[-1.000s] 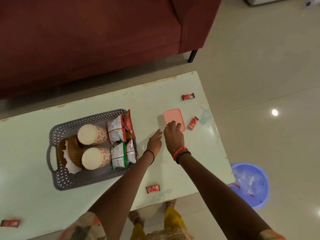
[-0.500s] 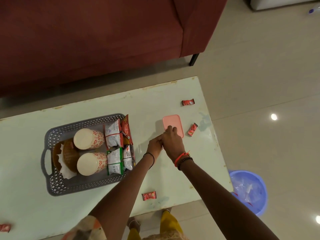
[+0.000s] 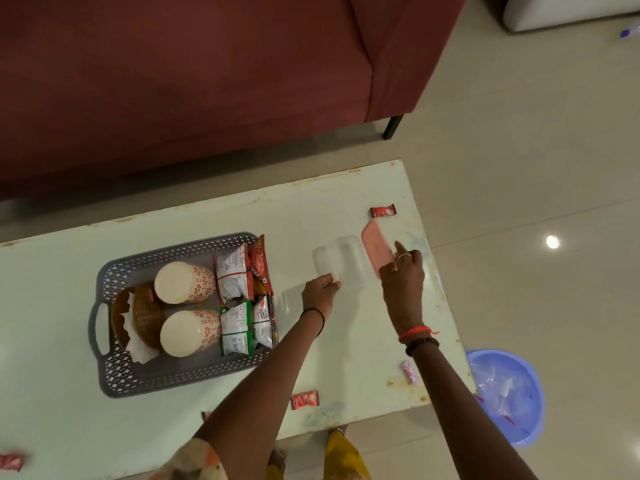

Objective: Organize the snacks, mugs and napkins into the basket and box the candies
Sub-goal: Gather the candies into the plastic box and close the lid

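A clear plastic box (image 3: 341, 258) lies open on the pale table (image 3: 346, 341). My left hand (image 3: 320, 291) pinches its near edge. My right hand (image 3: 403, 271) holds the pink lid (image 3: 376, 249), tilted up to the box's right. Red candies lie loose: one (image 3: 382, 212) beyond the lid, one (image 3: 304, 399) near the front edge, one (image 3: 12, 460) at far left. A pink candy (image 3: 408, 372) sits by my right forearm. The grey basket (image 3: 114, 372) holds two patterned mugs (image 3: 183, 282), snack packets (image 3: 242, 296) and napkins in a brown holder (image 3: 135, 327).
A dark red sofa (image 3: 190, 81) stands behind the table. A blue bin (image 3: 509, 396) with a clear liner sits on the tiled floor at the table's right end. The table's right edge is close to my right hand.
The pink lid came off the box: my right hand lifted it and swung it right, uncovering the clear box. My left hand took hold of the box's near edge.
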`<state>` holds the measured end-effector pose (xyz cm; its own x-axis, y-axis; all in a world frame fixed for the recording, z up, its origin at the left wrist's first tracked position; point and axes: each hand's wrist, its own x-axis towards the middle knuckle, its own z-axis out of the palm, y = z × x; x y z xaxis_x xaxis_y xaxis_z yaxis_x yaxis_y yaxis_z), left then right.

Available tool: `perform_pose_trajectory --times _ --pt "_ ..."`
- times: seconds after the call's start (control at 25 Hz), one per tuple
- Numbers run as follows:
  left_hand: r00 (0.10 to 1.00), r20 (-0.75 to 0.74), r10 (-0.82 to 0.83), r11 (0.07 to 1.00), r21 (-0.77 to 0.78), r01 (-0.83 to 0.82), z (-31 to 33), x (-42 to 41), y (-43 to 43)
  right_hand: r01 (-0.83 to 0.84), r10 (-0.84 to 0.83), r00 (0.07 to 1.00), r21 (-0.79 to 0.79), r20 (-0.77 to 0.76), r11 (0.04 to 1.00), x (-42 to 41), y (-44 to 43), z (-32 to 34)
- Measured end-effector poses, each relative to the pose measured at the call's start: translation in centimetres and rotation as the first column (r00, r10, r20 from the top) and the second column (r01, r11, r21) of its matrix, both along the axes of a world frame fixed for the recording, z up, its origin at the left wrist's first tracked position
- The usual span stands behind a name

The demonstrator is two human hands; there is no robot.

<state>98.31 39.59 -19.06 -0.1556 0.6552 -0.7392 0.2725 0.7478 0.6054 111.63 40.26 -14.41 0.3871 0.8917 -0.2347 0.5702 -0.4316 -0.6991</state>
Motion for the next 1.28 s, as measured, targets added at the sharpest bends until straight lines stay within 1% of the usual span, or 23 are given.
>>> perform_pose_trajectory --times 0.08,0.16,0.2,0.24,0.28,0.32,0.36,0.4,0.56,0.64,0.68,0.76,0.8,0.84,0.92,1.0,1.08,1.12,1.2,1.28 --pt "0.999 -0.034 -0.01 1.0 -0.009 0.01 -0.7 -0.3 -0.3 0.143 -0.138 0.986 0.054 -0.092 0.988 0.7 1.6 0.8" --pt "0.999 -0.049 -0.021 1.0 -0.015 0.02 -1.0 -0.5 -0.8 0.233 -0.216 0.961 0.082 -0.174 0.969 0.7 3.6 0.8" --pt "0.998 -0.053 -0.021 1.0 -0.004 0.021 -1.1 -0.6 -1.2 0.283 -0.258 0.936 0.078 -0.241 0.956 0.4 4.6 0.5" --pt "0.998 -0.058 -0.023 1.0 -0.012 0.023 -1.1 -0.8 -1.5 0.332 -0.303 0.895 0.038 -0.327 0.942 0.0 5.7 -0.2" --pt "0.998 -0.056 -0.028 1.0 0.0 0.028 -0.9 -0.9 -1.9 0.363 -0.333 0.835 -0.018 -0.438 0.932 -0.5 6.8 -0.8" --pt "0.999 -0.036 0.002 1.0 -0.015 -0.003 -0.9 -1.1 -2.3 0.376 -0.356 0.777 -0.071 -0.519 0.924 -1.1 7.8 -1.3" --pt "1.0 -0.015 0.021 1.0 -0.015 -0.021 -0.8 -1.2 -2.9 0.364 -0.361 0.743 -0.112 -0.563 0.925 -1.7 8.9 -1.7" --pt "0.999 -0.002 0.034 0.999 -0.024 -0.034 -0.9 -1.3 -3.5 0.33 -0.348 0.74 -0.14 -0.576 0.934 -2.3 10.1 -2.2" --pt "0.999 -0.005 0.036 0.999 -0.032 -0.036 -0.6 -1.4 -5.7 0.156 -0.298 0.769 -0.285 -0.566 0.946 -4.3 13.0 -3.9" --pt "0.999 -0.015 0.028 0.999 -0.031 -0.029 -0.9 -1.6 -6.7 0.075 -0.251 0.802 -0.325 -0.542 0.943 -4.6 13.7 -5.2" --pt "1.0 -0.013 0.028 0.999 -0.026 -0.029 -0.9 -1.6 -7.2 0.018 -0.193 0.835 -0.326 -0.515 0.945 -4.5 13.8 -5.5" --pt "0.999 -0.001 0.042 0.999 -0.029 -0.042 -0.9 -1.6 -7.8 -0.151 -0.024 0.881 -0.329 -0.472 0.932 -4.1 13.9 -5.8" --pt "0.999 0.003 0.043 0.999 -0.026 -0.043 -0.9 -1.7 -8.0 -0.209 0.047 0.895 -0.322 -0.444 0.924 -3.9 13.9 -5.8" --pt "0.999 0.003 0.043 0.999 -0.021 -0.042 -0.7 -1.8 -8.2 -0.225 0.085 0.907 -0.305 -0.412 0.925 -3.7 13.8 -5.6" --pt "0.999 0.009 0.041 0.999 -0.007 -0.041 -0.4 -2.1 -8.6 -0.166 0.067 0.922 -0.234 -0.381 0.958 -3.2 13.0 -5.1" --pt "1.0 -0.009 0.004 1.0 0.009 -0.004 0.0 -2.5 -9.3 -0.052 -0.016 0.918 -0.161 -0.397 0.986 -2.4 11.1 -4.2" --pt "0.997 -0.055 -0.057 0.998 0.028 0.058 0.1 -3.0 -10.5 0.068 -0.114 0.904 -0.124 -0.412 0.99 -1.4 8.2 -3.2" --pt "0.992 -0.085 -0.098 0.994 0.042 0.102 0.1 -3.2 -11.2 0.106 -0.144 0.906 -0.116 -0.399 0.988 -0.7 6.6 -3.0" --pt "0.964 -0.151 -0.22 0.971 0.059 0.231 -0.1 -3.9 -12.7 0.113 -0.156 0.93 -0.146 -0.333 0.983 0.7 2.7 -2.8" --pt "0.893 -0.227 -0.389 0.912 0.045 0.408 -0.5 -4.5 -14.4 0.089 -0.13 0.964 -0.183 -0.23 0.979 2.2 -1.5 -3.2"
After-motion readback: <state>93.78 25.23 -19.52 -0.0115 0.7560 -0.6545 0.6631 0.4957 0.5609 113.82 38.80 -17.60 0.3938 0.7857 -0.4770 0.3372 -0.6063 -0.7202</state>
